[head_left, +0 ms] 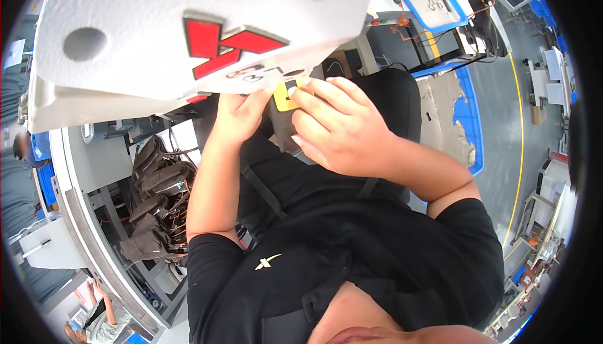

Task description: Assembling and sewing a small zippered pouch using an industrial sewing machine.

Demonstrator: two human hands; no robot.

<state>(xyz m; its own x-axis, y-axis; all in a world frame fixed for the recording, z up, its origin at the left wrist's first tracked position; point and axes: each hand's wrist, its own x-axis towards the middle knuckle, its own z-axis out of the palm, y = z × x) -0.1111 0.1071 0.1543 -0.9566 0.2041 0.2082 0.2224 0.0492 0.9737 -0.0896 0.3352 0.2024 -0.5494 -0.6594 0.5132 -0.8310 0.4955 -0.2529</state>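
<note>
A large white textured panel (138, 17) with a round dimple, a red angular emblem (204, 36) and dark handwritten marks fills the upper left. Just below it, my right hand (330, 124) pinches a small yellow card (284, 98) with a dark mark, its index finger and thumb side toward the panel. My left hand (242, 115) is at the panel's lower edge, thumb reaching toward the card; its other fingers are hidden, so I cannot tell what they grip.
Blue trays (474, 130) and cabled equipment are at right, beside a floor marked with a yellow line (521, 130). Dark bags (154, 199) lie on a rack at left. A co-worker (103, 319) shows at lower left, another person (22, 146) at the left edge.
</note>
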